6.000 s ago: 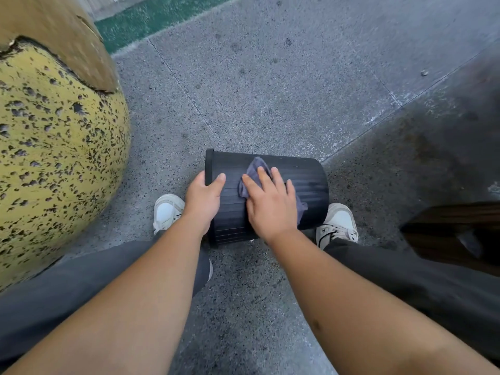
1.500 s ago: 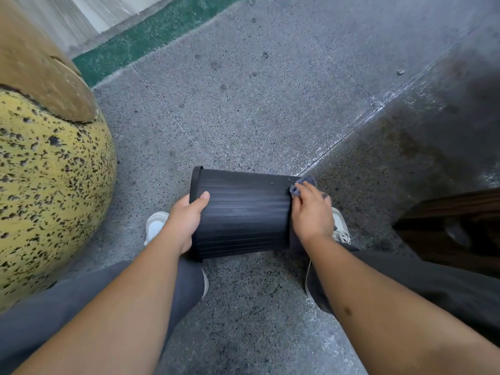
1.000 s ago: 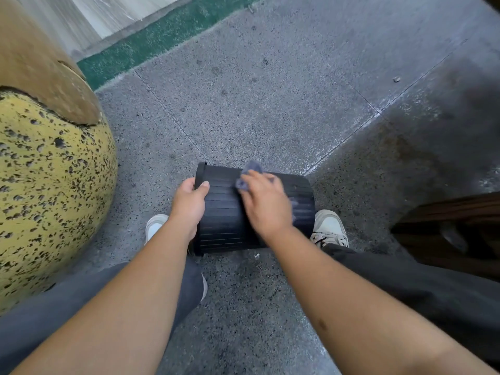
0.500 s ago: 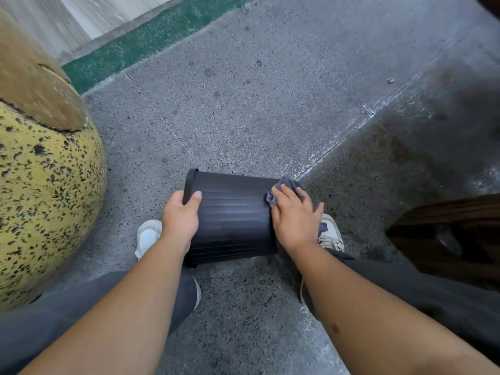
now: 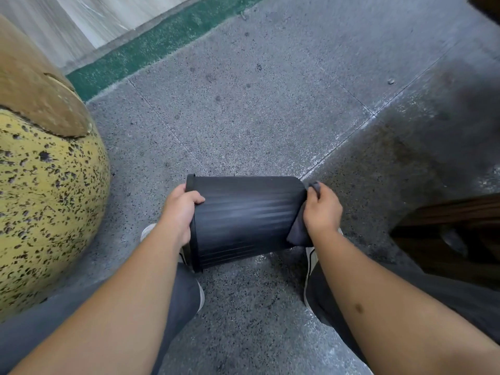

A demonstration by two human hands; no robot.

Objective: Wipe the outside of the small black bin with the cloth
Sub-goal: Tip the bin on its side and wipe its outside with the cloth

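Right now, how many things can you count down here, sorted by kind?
Bins: 1, the black bin lying on its side
Cloths: 1, the grey cloth
Hands: 2, left hand and right hand
Shoes: 2, and
Total: 6

The bin (image 5: pixel 244 219) lies on its side on the floor (image 5: pixel 257 104), between the person's two feet, with its rim end to the left and its bottom end to the right. The left hand (image 5: pixel 180 212) is at the rim end, with the thumb over the bin's wall. The right hand (image 5: pixel 322 209) is at the bottom end, and the cloth (image 5: pixel 299 228) sits between this hand and the bin. The left shoe (image 5: pixel 147 231) is partly hidden behind the left forearm; the right shoe (image 5: pixel 309 262) is below the right hand. A big round stone (image 5: pixel 46 198) stands far left of the bin. A painted strip (image 5: pixel 151 47) runs across the floor behind, well apart.
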